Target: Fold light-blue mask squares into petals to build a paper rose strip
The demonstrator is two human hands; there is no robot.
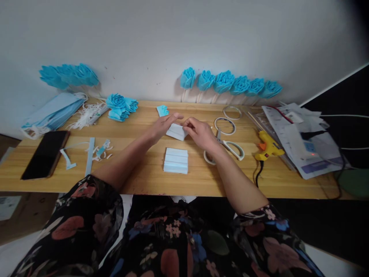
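Between my two hands is a white, pleated piece of face mask fabric (176, 132), slightly tilted above the table. My right hand (200, 132) pinches its right edge between thumb and fingertips. Along its upper left side lies my left hand (165, 126), with fingers stretched out towards the right; the contact of its thumb is hidden. Nearer to me, a second pleated piece (175, 161), pale blue and white, rests flat on the table. Just beyond my left hand sits a small blue piece with a scalloped edge (163, 110).
Scissors (235, 150), tape rolls (225, 125) and a yellow glue gun (268, 146) lie to the right. Blue fabric flowers (224, 81) lean on the wall. Face masks (54, 111), a phone (46, 154) and cut scraps (103, 149) occupy the left.
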